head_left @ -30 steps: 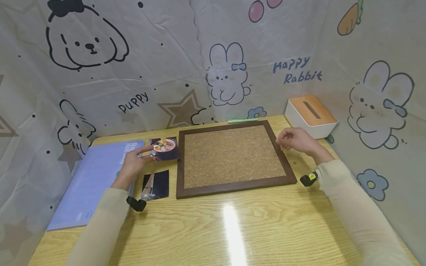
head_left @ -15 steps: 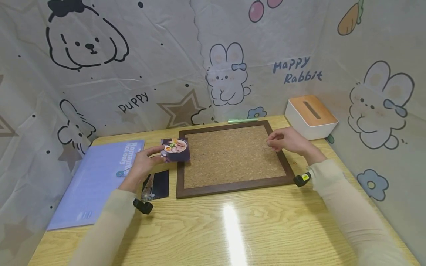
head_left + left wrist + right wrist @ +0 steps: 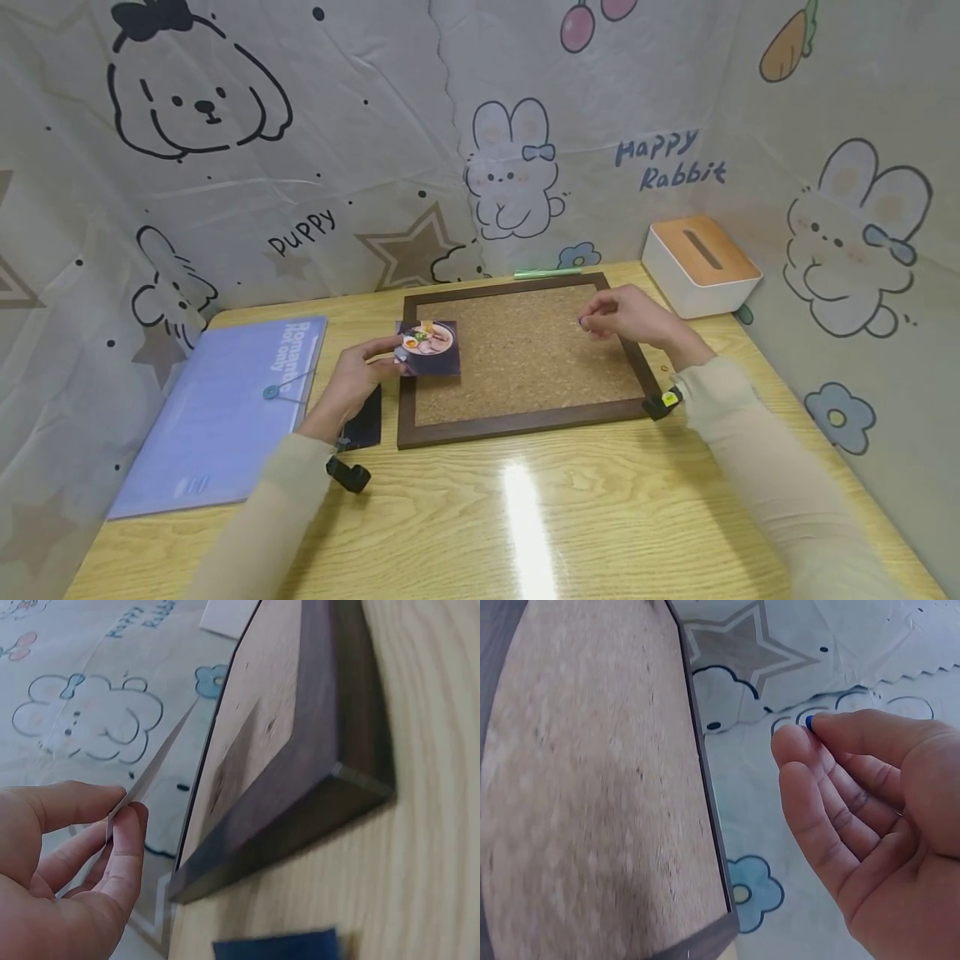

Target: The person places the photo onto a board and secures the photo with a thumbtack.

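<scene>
My left hand point(image 3: 354, 385) pinches a photo of a ramen bowl point(image 3: 432, 354) by its left edge. The photo overlaps the left side of a cork board point(image 3: 525, 358) with a dark brown frame; the left wrist view shows the same photo point(image 3: 159, 759) nearly edge-on, raised off the cork. Over the board's right side, my right hand point(image 3: 633, 317) pinches a small blue push pin point(image 3: 810, 722) between thumb and index finger, most of it hidden by the fingertips. A second, dark photo point(image 3: 365, 423) lies on the table, partly behind my left wrist.
A blue document folder point(image 3: 217, 417) with a string button lies at the left. A green pen point(image 3: 547, 273) rests behind the board, and a white tissue box point(image 3: 701, 262) with a wooden lid stands at the back right. Printed cloth walls enclose the table point(image 3: 450, 525).
My left hand has carried the ramen photo rightward from beside the board to over its left part. My right hand has moved left from the frame's right edge to above the cork.
</scene>
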`<state>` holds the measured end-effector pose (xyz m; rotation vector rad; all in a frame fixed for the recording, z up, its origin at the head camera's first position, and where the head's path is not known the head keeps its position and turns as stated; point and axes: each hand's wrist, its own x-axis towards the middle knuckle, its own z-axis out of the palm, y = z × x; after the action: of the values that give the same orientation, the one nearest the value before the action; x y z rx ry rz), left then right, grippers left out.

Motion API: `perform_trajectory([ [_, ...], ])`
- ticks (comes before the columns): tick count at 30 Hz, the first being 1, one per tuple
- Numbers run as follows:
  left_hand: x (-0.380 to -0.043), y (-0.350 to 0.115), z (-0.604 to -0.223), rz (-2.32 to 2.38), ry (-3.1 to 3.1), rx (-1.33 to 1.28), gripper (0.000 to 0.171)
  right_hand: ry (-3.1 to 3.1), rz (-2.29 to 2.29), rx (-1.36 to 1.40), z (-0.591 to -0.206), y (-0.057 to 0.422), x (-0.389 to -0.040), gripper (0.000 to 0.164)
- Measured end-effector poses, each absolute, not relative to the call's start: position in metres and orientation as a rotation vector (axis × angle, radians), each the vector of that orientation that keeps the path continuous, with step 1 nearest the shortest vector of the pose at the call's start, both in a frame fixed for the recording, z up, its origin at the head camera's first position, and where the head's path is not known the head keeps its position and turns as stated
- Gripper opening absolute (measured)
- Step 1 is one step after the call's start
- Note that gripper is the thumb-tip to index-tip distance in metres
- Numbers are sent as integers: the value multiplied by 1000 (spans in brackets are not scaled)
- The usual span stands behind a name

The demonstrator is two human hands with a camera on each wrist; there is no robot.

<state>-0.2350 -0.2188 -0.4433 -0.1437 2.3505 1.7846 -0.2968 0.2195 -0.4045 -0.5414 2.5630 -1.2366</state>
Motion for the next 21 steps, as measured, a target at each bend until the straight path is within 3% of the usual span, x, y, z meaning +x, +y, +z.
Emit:
perform_trajectory([
  [21,-220,-179,-463,1546,2426,-129,51,2443,-1241,-637,-411,163,-299,13],
])
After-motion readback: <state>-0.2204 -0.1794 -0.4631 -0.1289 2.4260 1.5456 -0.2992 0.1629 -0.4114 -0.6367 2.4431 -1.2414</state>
